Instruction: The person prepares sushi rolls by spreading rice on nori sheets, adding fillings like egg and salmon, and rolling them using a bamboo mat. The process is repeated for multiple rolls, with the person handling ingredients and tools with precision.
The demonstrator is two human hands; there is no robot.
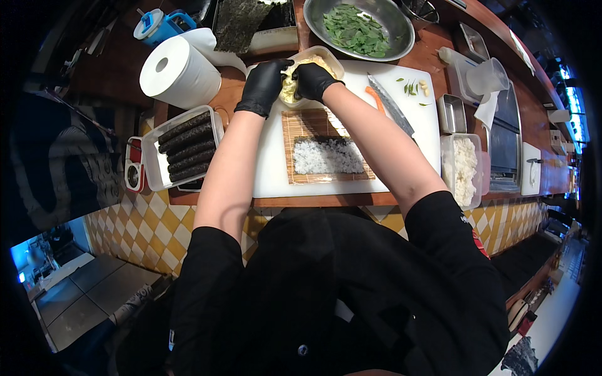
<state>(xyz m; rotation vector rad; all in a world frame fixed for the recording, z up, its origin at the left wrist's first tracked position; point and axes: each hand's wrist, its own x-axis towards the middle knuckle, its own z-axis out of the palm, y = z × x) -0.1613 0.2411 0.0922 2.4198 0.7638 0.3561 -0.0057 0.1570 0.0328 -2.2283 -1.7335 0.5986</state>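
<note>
My left hand (261,87), in a black glove, is bent over the left side of a plastic tub (339,74). My right hand (314,81), gloved alike, reaches into the same tub. Glossy yellow food (289,88) sits between my curled fingers, which partly hide it; what food it is I cannot tell. Paler, crumbly food (320,60) shows behind my right hand. Nearer to me, a bamboo rolling mat (305,123) lies on a white cutting board (270,169). On the mat, white rice (327,157) covers a nori sheet, with a dark strip bare at its far edge.
A knife (392,105) lies by an orange strip (375,97) on the board. Left are a tub of nori rolls (188,145) and a paper roll (181,73). A steel bowl of leaves (357,30) stands behind; a rice tub (463,171) is on the right.
</note>
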